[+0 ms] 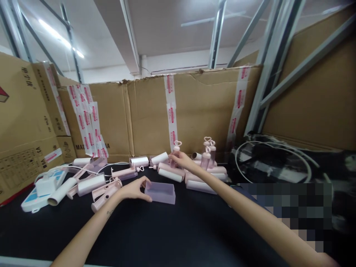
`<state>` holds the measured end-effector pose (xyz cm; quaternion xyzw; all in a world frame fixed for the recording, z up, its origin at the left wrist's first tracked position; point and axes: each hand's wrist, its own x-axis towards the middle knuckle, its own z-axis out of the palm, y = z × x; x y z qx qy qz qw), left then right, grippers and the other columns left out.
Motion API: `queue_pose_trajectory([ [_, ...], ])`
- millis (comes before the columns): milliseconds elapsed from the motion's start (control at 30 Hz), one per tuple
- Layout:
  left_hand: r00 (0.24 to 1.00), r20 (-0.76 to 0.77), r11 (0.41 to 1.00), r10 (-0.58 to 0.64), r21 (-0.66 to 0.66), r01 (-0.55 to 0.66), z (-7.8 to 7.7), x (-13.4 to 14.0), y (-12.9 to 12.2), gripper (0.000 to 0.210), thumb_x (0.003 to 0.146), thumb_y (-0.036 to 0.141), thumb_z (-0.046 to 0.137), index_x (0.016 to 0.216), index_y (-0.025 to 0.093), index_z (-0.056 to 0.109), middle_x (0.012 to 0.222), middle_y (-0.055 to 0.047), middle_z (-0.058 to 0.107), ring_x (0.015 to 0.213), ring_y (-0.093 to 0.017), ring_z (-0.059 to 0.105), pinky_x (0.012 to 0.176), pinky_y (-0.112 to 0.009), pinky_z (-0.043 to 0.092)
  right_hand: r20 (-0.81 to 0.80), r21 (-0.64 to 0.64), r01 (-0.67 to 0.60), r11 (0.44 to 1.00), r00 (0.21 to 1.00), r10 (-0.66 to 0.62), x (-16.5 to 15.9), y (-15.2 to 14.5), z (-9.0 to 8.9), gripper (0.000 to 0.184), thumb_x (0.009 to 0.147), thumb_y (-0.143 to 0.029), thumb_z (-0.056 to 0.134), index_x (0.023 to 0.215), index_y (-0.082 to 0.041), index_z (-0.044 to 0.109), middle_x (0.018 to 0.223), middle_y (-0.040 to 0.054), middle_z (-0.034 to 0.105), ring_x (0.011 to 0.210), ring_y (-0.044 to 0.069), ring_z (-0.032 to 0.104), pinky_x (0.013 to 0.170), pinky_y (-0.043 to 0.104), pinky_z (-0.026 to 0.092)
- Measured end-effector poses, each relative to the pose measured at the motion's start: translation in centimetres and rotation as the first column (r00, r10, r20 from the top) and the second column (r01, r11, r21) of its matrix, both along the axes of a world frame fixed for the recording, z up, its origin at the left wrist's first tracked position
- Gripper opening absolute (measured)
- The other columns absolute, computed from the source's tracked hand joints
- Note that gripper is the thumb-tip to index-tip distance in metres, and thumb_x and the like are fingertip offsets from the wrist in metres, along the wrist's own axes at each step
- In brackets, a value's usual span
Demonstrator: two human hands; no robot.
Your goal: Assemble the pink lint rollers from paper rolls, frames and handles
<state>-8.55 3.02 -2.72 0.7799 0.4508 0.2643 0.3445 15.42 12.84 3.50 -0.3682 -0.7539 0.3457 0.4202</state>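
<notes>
My left hand has its thumb and fingers closed around the left end of a translucent purplish plastic cover, which lies on the black tabletop. Farther back, my right hand pinches an upright pink lint roller case topped by a heart-shaped loop. Beneath and beside that hand lie pink roller parts with a white roll. To its right, several similar upright cases with heart loops stand close together. Another pink holder with a heart loop rests beyond my left hand.
White paper rolls and pink parts are scattered at the left, near a white-and-blue power strip with a plugged-in adapter and cable. Taped cardboard walls the back. Coiled white cable lies at right beside metal rack posts.
</notes>
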Motion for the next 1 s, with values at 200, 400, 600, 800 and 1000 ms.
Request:
queue_pose_trajectory([
  [200,0.997,0.069,0.999,0.035,0.006,-0.036,-1.0,0.2,0.6,0.063,0.054,0.040,0.078,0.105,0.018,0.050,0.098,-0.004,0.055,0.087,-0.019,0.050,0.080,-0.031,0.039,-0.016,-0.008,-0.134,0.991,0.991,0.134,-1.1,-4.0,2.1,0.034,0.082,-0.046,0.048,0.076,-0.014,0.060,0.079,0.0089,0.069,0.066,0.016,0.064,0.060,0.026,0.051],
  [400,0.992,0.124,0.999,0.033,-0.021,-0.031,-0.9,0.5,0.1,0.070,0.053,0.038,0.079,0.112,0.018,0.047,0.101,-0.006,0.056,0.093,-0.023,0.053,0.084,-0.034,0.040,0.161,-0.023,-0.264,0.964,0.951,0.264,-3.4,-6.4,0.7,0.027,0.072,-0.038,0.065,0.063,-0.013,0.063,0.052,0.0022,0.063,0.050,0.014,0.058,0.054,0.025,0.045],
  [600,0.989,0.129,0.997,0.072,-0.050,-0.066,-1.4,-0.1,0.1,0.089,0.047,0.042,0.081,0.121,0.017,0.038,0.114,-0.012,0.049,0.103,-0.027,0.049,0.089,-0.037,0.038,0.171,-0.058,-0.278,0.959,0.944,0.284,-3.1,-6.4,-0.2,0.030,0.076,-0.040,0.060,0.085,-0.012,0.063,0.066,0.0040,0.068,0.057,0.014,0.062,0.058,0.026,0.049],
  [800,0.990,0.087,0.994,0.108,-0.027,-0.106,-2.3,-0.1,0.4,0.107,0.044,0.047,0.081,0.129,0.015,0.025,0.117,-0.015,0.043,0.104,-0.026,0.046,0.091,-0.041,0.038,0.118,0.000,-0.132,0.991,0.984,0.131,-2.4,-2.0,0.7,0.020,0.080,-0.030,0.051,0.086,-0.012,0.056,0.081,0.0086,0.069,0.060,0.014,0.064,0.056,0.025,0.051],
  [1000,0.994,0.018,0.994,0.111,-0.014,-0.111,-2.2,0.0,0.6,0.092,0.051,0.053,0.075,0.124,0.018,0.033,0.116,-0.013,0.046,0.102,-0.024,0.047,0.090,-0.041,0.038,0.184,0.144,0.011,0.990,0.982,-0.037,-0.7,2.0,-0.8,0.021,0.073,-0.025,0.056,0.088,-0.011,0.057,0.075,0.0077,0.065,0.063,0.019,0.063,0.059,0.030,0.051],
])
